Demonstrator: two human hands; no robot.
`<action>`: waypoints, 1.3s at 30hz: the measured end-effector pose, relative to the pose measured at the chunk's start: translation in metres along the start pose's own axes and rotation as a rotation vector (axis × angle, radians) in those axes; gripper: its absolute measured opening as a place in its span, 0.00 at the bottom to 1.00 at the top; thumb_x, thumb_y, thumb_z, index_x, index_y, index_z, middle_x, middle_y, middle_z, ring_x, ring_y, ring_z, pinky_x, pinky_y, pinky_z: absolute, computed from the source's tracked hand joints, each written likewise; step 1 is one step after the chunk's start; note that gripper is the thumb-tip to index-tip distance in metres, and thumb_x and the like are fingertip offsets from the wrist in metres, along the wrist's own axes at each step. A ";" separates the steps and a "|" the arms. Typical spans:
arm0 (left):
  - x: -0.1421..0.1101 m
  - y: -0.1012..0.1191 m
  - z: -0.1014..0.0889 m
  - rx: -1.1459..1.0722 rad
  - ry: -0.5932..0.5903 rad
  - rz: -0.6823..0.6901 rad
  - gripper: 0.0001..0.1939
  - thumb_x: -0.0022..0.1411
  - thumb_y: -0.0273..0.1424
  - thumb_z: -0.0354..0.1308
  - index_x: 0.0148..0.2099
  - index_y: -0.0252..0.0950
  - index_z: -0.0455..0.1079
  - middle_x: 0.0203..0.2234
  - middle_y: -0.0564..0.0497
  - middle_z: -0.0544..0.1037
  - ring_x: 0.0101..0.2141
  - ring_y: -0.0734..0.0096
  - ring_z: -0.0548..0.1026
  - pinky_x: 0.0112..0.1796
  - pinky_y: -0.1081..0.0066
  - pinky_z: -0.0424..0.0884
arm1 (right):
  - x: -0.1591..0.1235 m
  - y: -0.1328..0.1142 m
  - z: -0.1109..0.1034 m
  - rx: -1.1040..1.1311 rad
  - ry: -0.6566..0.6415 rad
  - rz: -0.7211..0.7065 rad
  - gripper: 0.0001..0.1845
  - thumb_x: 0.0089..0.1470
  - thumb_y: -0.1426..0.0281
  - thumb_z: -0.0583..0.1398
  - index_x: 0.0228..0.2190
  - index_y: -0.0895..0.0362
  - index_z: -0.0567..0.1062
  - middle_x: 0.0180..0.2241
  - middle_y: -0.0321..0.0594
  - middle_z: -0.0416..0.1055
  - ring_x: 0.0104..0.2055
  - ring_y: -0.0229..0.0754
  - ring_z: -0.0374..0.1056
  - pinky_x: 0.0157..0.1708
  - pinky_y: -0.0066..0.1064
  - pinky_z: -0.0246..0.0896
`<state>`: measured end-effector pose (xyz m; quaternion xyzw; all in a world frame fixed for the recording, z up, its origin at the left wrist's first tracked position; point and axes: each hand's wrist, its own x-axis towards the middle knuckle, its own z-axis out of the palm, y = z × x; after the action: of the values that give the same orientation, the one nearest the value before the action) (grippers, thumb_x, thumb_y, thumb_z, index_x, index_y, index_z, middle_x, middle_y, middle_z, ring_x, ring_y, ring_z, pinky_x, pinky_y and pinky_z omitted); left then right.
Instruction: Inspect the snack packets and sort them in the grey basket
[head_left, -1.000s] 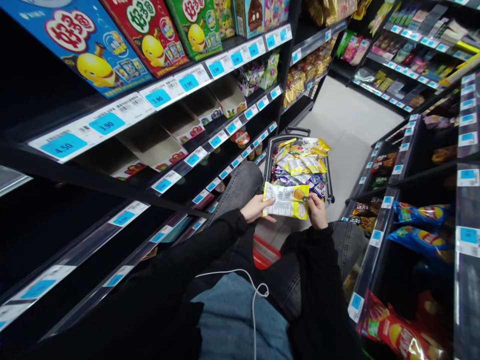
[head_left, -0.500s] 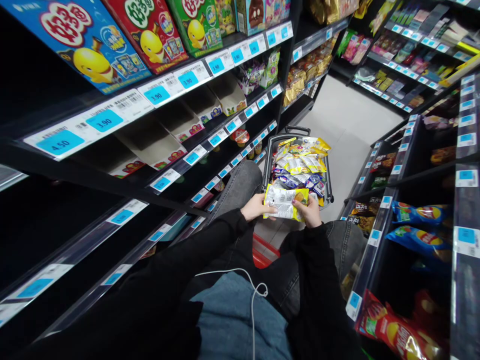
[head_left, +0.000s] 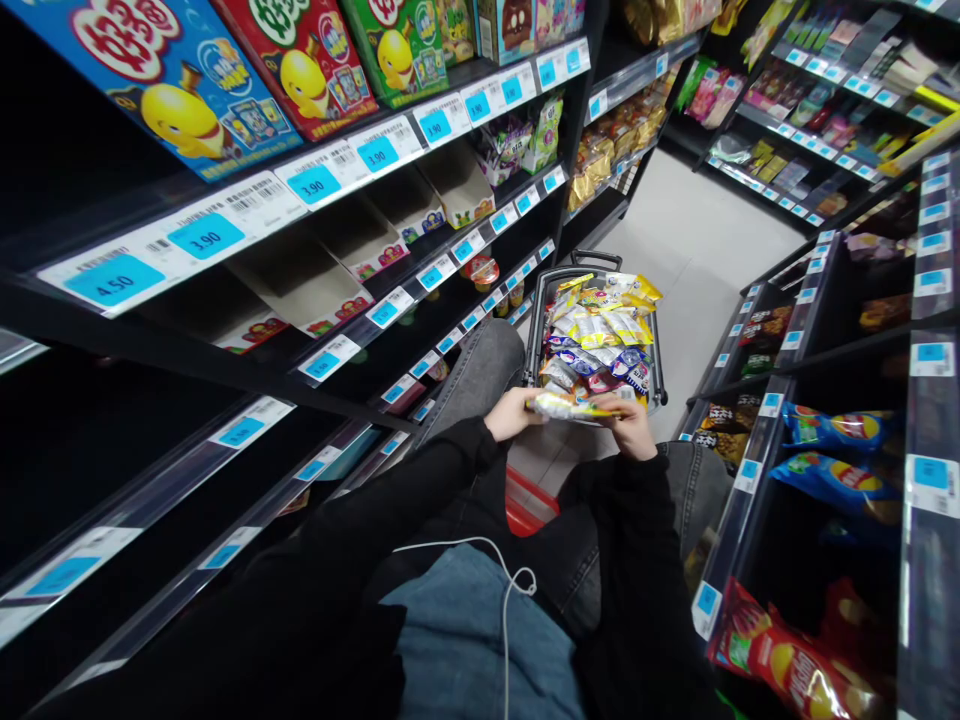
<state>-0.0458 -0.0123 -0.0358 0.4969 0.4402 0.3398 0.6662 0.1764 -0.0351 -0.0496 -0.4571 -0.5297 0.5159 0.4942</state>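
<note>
Between my two hands is a yellow-and-white snack packet [head_left: 568, 406], tilted so that mostly its edge faces me. My left hand [head_left: 513, 412] is closed on its left end, and my right hand [head_left: 630, 427] grips the right end. Just beyond it stands a black-rimmed basket cart [head_left: 534, 335], heaped with small packets. Yellow packets [head_left: 600, 325] lie on top of the heap, with blue-and-white packets [head_left: 592, 360] nearer to me. The near side of the cart is partly hidden behind my hands.
Shelves with price tags [head_left: 315, 185] rise on the left, bearing snack boxes [head_left: 300, 70] and open cardboard trays [head_left: 300, 285]. On the right, shelves hold chip bags [head_left: 840, 425]. Something red [head_left: 529, 500] is below me, between my legs. Pale floor [head_left: 697, 230] stretches beyond the cart.
The packet has tipped from showing its printed flat face to nearly edge-on. Both hands keep hold of it, and more of the heap shows behind. The cart stays in place.
</note>
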 end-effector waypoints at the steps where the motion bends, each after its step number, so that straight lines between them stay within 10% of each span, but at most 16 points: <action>1: 0.000 0.003 -0.001 -0.127 -0.002 -0.029 0.21 0.36 0.25 0.68 0.38 0.32 0.75 0.33 0.47 0.79 0.35 0.62 0.76 0.40 0.66 0.72 | 0.000 -0.004 -0.001 -0.023 -0.043 -0.043 0.08 0.36 0.59 0.67 0.20 0.49 0.78 0.30 0.39 0.75 0.40 0.49 0.68 0.46 0.45 0.59; 6: -0.002 0.013 -0.008 -0.747 -0.210 -0.293 0.25 0.54 0.39 0.58 0.54 0.37 0.63 0.46 0.40 0.74 0.42 0.53 0.75 0.41 0.49 0.70 | -0.001 -0.023 0.002 -0.251 -0.097 -0.123 0.12 0.41 0.60 0.65 0.12 0.48 0.76 0.36 0.38 0.75 0.51 0.52 0.60 0.54 0.47 0.48; 10: 0.001 0.009 -0.008 -0.781 -0.177 -0.393 0.20 0.62 0.35 0.49 0.52 0.26 0.63 0.41 0.35 0.76 0.39 0.56 0.76 0.43 0.55 0.71 | -0.003 -0.030 0.007 -0.281 -0.183 -0.139 0.13 0.43 0.63 0.63 0.12 0.49 0.76 0.39 0.37 0.74 0.56 0.51 0.55 0.56 0.45 0.45; 15: 0.003 0.005 0.003 -0.714 0.029 -0.320 0.12 0.61 0.23 0.49 0.45 0.22 0.69 0.34 0.37 0.78 0.34 0.63 0.78 0.44 0.62 0.70 | -0.001 -0.014 0.009 -0.040 0.187 -0.067 0.14 0.47 0.62 0.60 0.38 0.48 0.76 0.50 0.39 0.68 0.53 0.47 0.60 0.52 0.42 0.53; 20: 0.005 0.000 0.005 -0.456 0.247 -0.167 0.14 0.60 0.34 0.52 0.38 0.26 0.71 0.28 0.44 0.78 0.29 0.66 0.76 0.36 0.68 0.70 | 0.004 0.012 0.011 0.000 0.200 0.184 0.18 0.46 0.55 0.59 0.33 0.55 0.75 0.30 0.39 0.73 0.32 0.43 0.67 0.34 0.35 0.61; 27: 0.001 -0.002 -0.007 0.288 0.586 0.119 0.21 0.58 0.44 0.50 0.31 0.30 0.73 0.21 0.52 0.75 0.28 0.69 0.72 0.30 0.77 0.64 | 0.009 0.004 0.030 -0.178 0.295 0.110 0.19 0.46 0.55 0.59 0.21 0.59 0.71 0.19 0.33 0.64 0.24 0.36 0.58 0.26 0.28 0.54; 33: 0.008 -0.005 -0.005 -0.041 0.443 0.069 0.22 0.54 0.46 0.54 0.31 0.29 0.72 0.23 0.50 0.76 0.27 0.69 0.73 0.30 0.75 0.67 | 0.009 0.006 0.025 -0.156 0.331 0.108 0.19 0.45 0.55 0.60 0.18 0.58 0.70 0.18 0.32 0.62 0.23 0.35 0.57 0.26 0.28 0.53; 39: 0.006 -0.002 -0.001 -0.343 0.056 -0.237 0.24 0.42 0.42 0.67 0.38 0.30 0.71 0.29 0.46 0.78 0.28 0.65 0.76 0.30 0.67 0.73 | 0.005 0.020 0.006 -0.089 0.332 0.118 0.16 0.46 0.56 0.59 0.25 0.57 0.72 0.24 0.35 0.68 0.28 0.38 0.61 0.30 0.30 0.57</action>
<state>-0.0441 -0.0071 -0.0394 0.3111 0.4496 0.3426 0.7640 0.1699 -0.0292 -0.0690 -0.5877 -0.4357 0.4375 0.5229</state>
